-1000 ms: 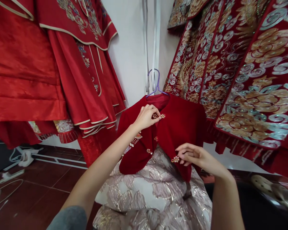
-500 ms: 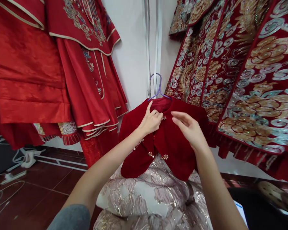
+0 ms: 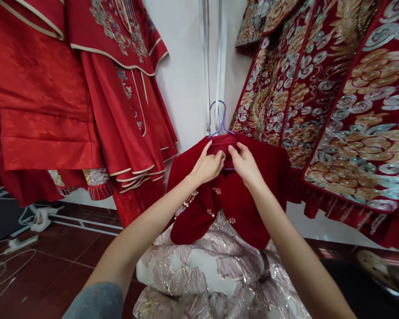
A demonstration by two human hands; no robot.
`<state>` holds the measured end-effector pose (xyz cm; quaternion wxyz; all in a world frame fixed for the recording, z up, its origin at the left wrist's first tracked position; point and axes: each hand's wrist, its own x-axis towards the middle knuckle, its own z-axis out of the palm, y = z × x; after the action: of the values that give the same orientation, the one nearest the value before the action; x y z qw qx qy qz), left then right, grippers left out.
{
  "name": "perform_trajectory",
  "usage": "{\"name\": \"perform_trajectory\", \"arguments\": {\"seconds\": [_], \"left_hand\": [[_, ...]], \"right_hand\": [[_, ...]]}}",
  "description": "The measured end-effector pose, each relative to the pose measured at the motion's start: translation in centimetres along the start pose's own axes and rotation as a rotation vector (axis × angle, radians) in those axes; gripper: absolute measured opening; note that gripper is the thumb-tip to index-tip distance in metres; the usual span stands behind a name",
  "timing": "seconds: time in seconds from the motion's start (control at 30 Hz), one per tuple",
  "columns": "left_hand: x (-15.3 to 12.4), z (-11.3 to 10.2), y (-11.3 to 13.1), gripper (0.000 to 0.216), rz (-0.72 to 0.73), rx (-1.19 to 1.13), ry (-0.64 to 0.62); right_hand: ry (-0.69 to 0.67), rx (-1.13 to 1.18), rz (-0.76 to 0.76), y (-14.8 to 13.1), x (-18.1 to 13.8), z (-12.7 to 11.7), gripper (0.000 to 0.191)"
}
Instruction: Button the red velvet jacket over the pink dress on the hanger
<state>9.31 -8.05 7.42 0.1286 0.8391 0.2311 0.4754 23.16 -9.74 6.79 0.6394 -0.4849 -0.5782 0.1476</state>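
A short dark red velvet jacket (image 3: 199, 230) hangs on a purple hanger (image 3: 224, 116), with jewelled flower clasps (image 3: 217, 190) down its front. My left hand (image 3: 208, 167) is closed on the left side of its neck opening, fingers curled in and thumb pointing up. On the opposite side my right hand (image 3: 244, 165) pinches the other neck edge, thumb towards the middle. Between the hands the inner lining (image 3: 221, 145) shows. Beneath the jacket spreads a pale, shiny dress (image 3: 199, 270) with a raised petal pattern.
Red garments (image 3: 123, 115) with cream piping hang at the left. Heavily embroidered red garments (image 3: 352, 110) hang at the right. A white rack (image 3: 86, 226), pale shoes (image 3: 41, 219) and white cables (image 3: 9, 274) lie low at the left on the dark red tiled floor (image 3: 63, 283).
My right hand has moved left and up onto the neck edge of the jacket. The neck opening is pulled wider, and the upper clasp has shifted down and left.
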Motion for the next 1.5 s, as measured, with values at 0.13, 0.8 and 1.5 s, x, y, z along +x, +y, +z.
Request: {"name": "perform_trajectory", "arguments": {"seconds": [0.13,0.8,1.5], "left_hand": [[-0.5,-1.5,-0.3,0.010,0.022,0.369,-0.087],[-4.0,-5.2,-1.4,0.030,-0.079,0.857,0.091],[-3.7,-5.6,0.3,0.038,-0.267,1.210,-0.052]], "right_hand": [[0.013,-0.244,0.043,1.7,-0.1,-1.8,0.085],[0.267,-0.924,-0.170,5.9,-1.1,-5.6,0.081],[0.191,-1.168,-0.392,5.6,2.2,-11.0,0.067]]}}
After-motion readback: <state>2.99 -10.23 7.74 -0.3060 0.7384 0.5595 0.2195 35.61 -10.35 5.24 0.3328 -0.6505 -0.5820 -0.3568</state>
